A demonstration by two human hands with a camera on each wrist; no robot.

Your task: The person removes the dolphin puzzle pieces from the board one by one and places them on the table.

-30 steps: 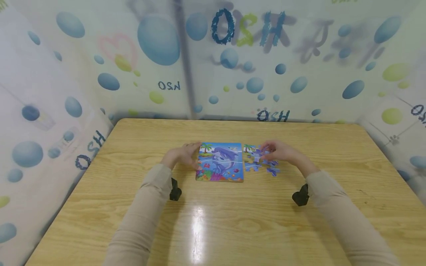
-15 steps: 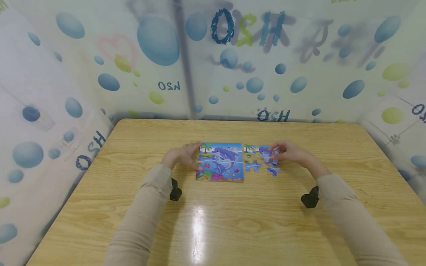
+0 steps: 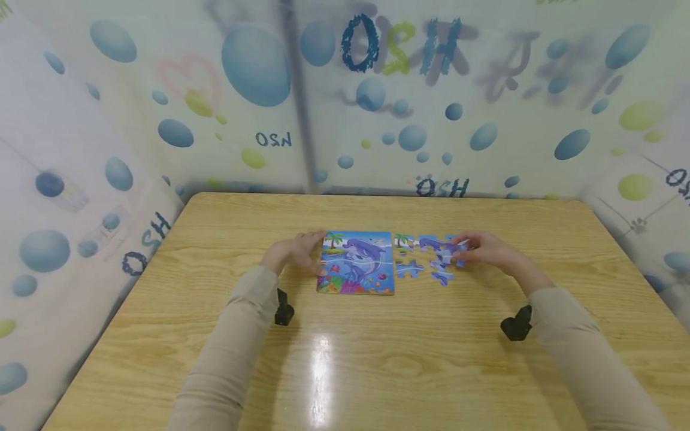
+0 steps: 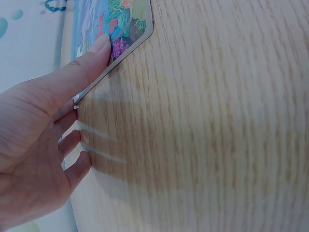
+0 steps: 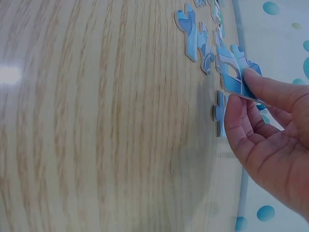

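A square dolphin jigsaw picture [image 3: 360, 263] lies flat on the table. My left hand [image 3: 293, 251] rests along its left edge, with the thumb [image 4: 99, 50] lying on the border and the other fingers spread toward the far corner. To the right of the picture, my right hand [image 3: 487, 250] pinches a blue jigsaw piece [image 5: 236, 72] between thumb and fingers, tilted just over other pieces. Loose pieces with palm tree [image 3: 401, 240], dolphin head [image 3: 428, 243] and blue water [image 3: 409, 269] lie between the hand and the picture. Another piece [image 5: 220, 113] sits under the pinching fingers.
A wooden table [image 3: 377, 359] spreads all around, with its far edge close to a patterned wall curtain [image 3: 334, 108]. Dark wrist-worn devices [image 3: 516, 324] hang below both sleeves.
My right hand has moved to the right with a jigsaw piece in its fingers, uncovering the dolphin-head piece and others. My left hand has stayed on the picture's edge.
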